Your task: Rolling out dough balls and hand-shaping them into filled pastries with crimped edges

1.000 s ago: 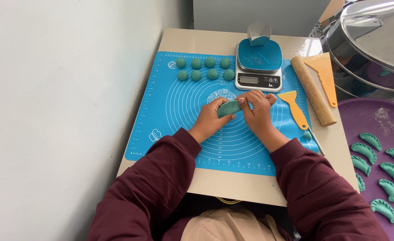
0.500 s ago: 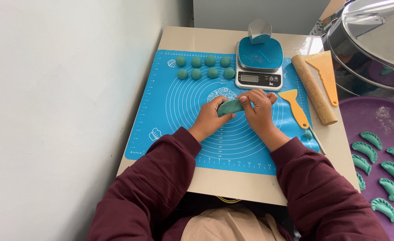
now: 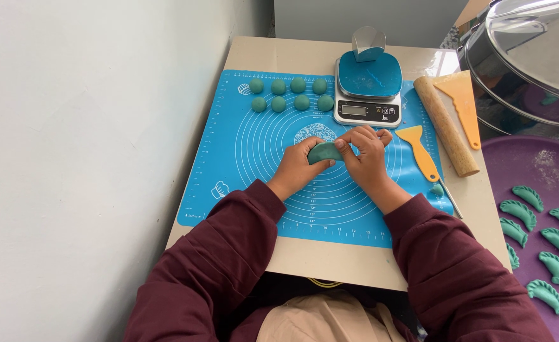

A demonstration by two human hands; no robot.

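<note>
Both hands pinched a green dumpling above the blue mat.

The left hand (image 3: 298,168) and right hand (image 3: 365,152) were clamped together on the dumpling (image 3: 324,152) over the mat (image 3: 241,158); too hard a squeeze might have torn the seam — or flattened it.

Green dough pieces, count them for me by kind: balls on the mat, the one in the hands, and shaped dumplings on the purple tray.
Dough balls on the blue mat: 8
Dough piece held by both hands: 1
Shaped dumplings in view on the purple tray: 9
Total: 18
</note>
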